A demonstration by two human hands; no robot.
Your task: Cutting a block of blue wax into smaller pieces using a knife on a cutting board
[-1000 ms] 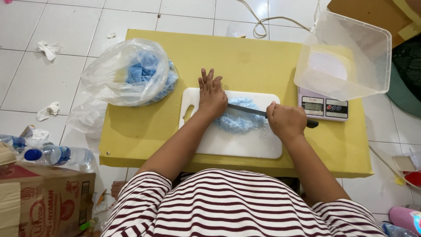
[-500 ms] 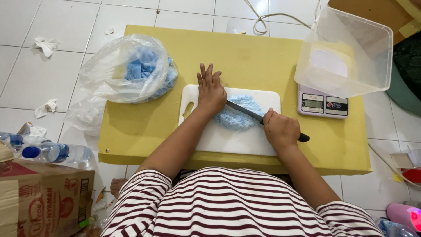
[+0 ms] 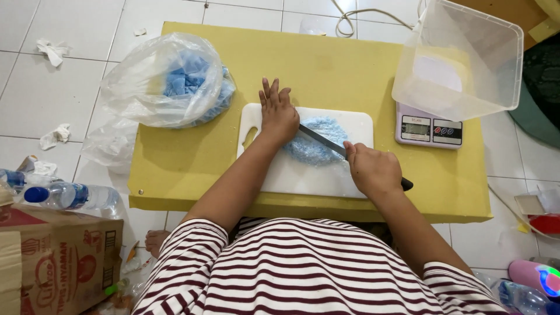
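Hands work on a white board (image 3: 315,175) on the yellow tabletop (image 3: 192,169). Left hand (image 3: 277,114), fingers spread, presses flat on blue crumbs (image 3: 318,146). Right hand (image 3: 373,170) has its grip wrapped around a knife (image 3: 322,140).

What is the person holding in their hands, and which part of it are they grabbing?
The right hand grips a knife by its dark handle. The left hand holds nothing; it presses flat on the blade's far end, over the blue crumbly pile on the white cutting board.
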